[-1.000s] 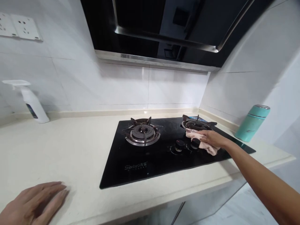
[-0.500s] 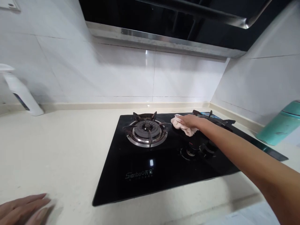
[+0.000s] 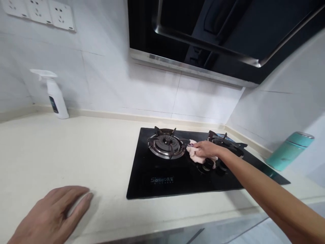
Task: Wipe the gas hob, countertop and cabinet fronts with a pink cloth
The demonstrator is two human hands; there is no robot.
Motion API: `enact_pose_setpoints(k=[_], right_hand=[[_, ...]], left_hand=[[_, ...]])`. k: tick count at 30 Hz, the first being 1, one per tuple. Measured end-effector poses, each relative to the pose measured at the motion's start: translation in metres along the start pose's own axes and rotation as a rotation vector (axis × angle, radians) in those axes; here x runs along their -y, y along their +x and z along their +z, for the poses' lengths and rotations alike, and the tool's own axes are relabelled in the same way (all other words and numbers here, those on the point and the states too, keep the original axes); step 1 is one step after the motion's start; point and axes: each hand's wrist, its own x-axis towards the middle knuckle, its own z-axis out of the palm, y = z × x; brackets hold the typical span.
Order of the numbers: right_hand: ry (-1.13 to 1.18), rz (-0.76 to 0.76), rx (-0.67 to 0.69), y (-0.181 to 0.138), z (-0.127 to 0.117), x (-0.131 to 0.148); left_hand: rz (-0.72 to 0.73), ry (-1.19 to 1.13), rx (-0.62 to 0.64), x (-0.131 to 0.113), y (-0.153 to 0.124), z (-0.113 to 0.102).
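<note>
Seen from above a pale countertop [image 3: 76, 152], with a black glass gas hob [image 3: 177, 176] right of centre. Right hand [image 3: 207, 149] stretched in from the lower right, fingers flattened and closed down over a crumpled pink cloth [image 3: 194, 154], pressed onto the glass between the left burner [image 3: 166, 146] and the right burner [image 3: 223, 140], just above the two knobs [image 3: 213, 165]. Half a second before, cloth higher on the glass, level with the burners; a second before, over beside the right burner. So: swept leftward, then drawn down toward the knobs, the middle strip likely wiped over. Left hand [image 3: 54, 215] at lower left, open and flat on the counter, holding nothing, much as before. Spray bottle [image 3: 56, 96] at upper left by the wall; teal flask [image 3: 289, 150] at far right.
</note>
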Motion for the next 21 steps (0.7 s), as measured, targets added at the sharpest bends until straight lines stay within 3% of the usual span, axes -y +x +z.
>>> enact_pose_setpoints(k=[5, 10, 21], right_hand=[[-0.099, -0.043, -0.009, -0.02, -0.003, 0.038], [-0.146, -0.092, -0.07, -0.035, 0.004, 0.067], [0.095, -0.317, -0.291, -0.095, 0.046, 0.093]], left_hand=[[0.034, -0.007, -0.013, -0.019, 0.009, -0.007], [-0.029, 0.015, 0.017, -0.027, 0.008, -0.009], [-0.088, 0.018, 0.118, -0.035, 0.011, -0.018]])
